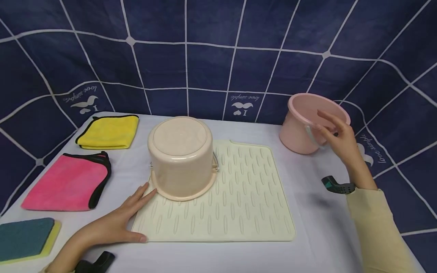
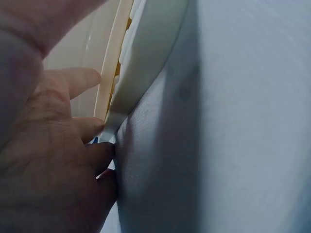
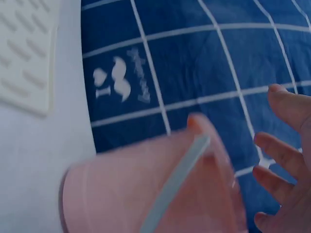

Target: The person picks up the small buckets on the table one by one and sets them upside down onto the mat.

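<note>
A cream bucket (image 1: pixel 182 155) stands upside down on the left part of the cream ribbed mat (image 1: pixel 252 189). My left hand (image 1: pixel 117 223) rests at the mat's left edge, fingers spread, the fingertips at the bucket's rim and the thumb by the mat's front corner. At the back right, a pink bucket (image 1: pixel 297 131) stands upright with a pale handle (image 3: pixel 177 182) hanging down its side. My right hand (image 1: pixel 338 138) is raised over the near right side of its rim, fingers loosely bent. In the right wrist view those fingers (image 3: pixel 279 150) show apart from the rim, holding nothing.
Left of the mat lie a folded yellow cloth (image 1: pixel 110 132), a pink cloth (image 1: pixel 65 182) with black trim, and a green-and-yellow sponge (image 1: pixel 25 239). A dark blue checked curtain (image 1: pixel 211 64) hangs behind the white-covered table (image 1: pixel 218 258) and along its sides.
</note>
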Motion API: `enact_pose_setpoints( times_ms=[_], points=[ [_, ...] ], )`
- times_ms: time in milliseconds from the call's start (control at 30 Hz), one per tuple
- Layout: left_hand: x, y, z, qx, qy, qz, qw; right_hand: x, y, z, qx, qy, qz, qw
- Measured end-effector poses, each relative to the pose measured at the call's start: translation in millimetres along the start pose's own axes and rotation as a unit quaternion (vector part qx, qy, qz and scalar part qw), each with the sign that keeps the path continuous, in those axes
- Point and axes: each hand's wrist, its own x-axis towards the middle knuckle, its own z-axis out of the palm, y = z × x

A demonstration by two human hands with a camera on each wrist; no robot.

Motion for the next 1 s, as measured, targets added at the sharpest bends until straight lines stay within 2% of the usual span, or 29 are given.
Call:
enact_pose_setpoints(
  times_ms=[100,233,333,467,567,733,933,1000],
  points=[
    [1.2,-0.9,-0.4,0.002,-0.007,0.001,1.0,1.2,23,-7,-0.034,-0.013,0.044,0.9984],
    [2.7,-1.6,0.6,-0.007,-0.01,-0.003,0.9999,5.1,36,-5,-0.059,-0.036,0.084,0.9941],
    [2.5,-1.5,1.3,-0.012,-0.008,-0.003,0.9999,11.1,39,2,-0.088,-0.028,0.072,0.9931],
    [1.8,-1.2,1.2,-0.019,-0.008,-0.008,0.9998,19.3,37,15,-0.132,0.015,0.039,0.9903],
    [1.7,-1.7,1.1,-0.023,-0.011,-0.012,0.9996,21.4,36,19,-0.143,0.033,0.045,0.9882],
    [1.4,-2.1,1.7,-0.032,-0.017,-0.015,0.9992,17.1,37,15,-0.114,0.048,0.061,0.9904],
    [1.9,0.3,0.5,-0.031,-0.025,-0.021,0.999,12.2,23,4,0.018,0.085,0.093,0.9919],
    [2.5,0.5,0.2,-0.027,-0.027,-0.023,0.999,11.5,14,-1,0.048,0.084,0.086,0.9915]
  ],
)
